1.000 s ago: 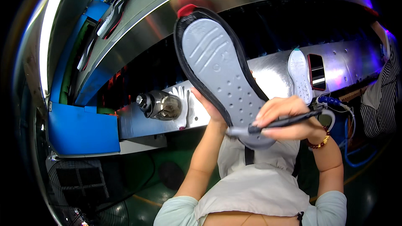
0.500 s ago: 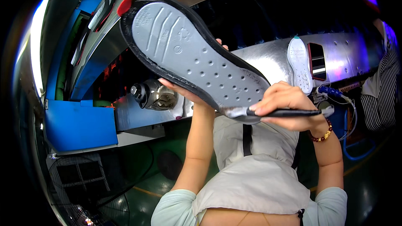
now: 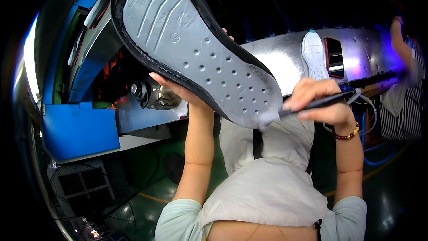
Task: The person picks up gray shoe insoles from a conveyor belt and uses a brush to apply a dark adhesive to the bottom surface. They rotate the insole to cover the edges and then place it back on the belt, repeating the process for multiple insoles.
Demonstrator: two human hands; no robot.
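A large shoe sole (image 3: pixel 200 64) with a grey, dimpled inner face, a raised black rim and a red tip is tilted toward me. My left hand (image 3: pixel 180 90) is closed around its middle from below; fingertips show past the far edge. My right hand (image 3: pixel 323 102) grips a brush by its dark handle (image 3: pixel 318 102). The brush's pale bristles (image 3: pixel 269 117), smeared by motion, touch the sole's lower right end at its edge. Wet-looking streaks show on the black rim.
A metal bench (image 3: pixel 276 60) carries a white sole (image 3: pixel 314 53), a dark red-edged rectangular object (image 3: pixel 334 56) and a clear bottle with a black cap (image 3: pixel 156 96). Further soles (image 3: pixel 94 12) lie at far left above a blue box (image 3: pixel 82 131). A person in striped clothing (image 3: pixel 403 111) is at right.
The sole has moved slightly up and left in view. My right hand has turned the brush, whose bristles have slid from the sole's near side edge around to its lower right end.
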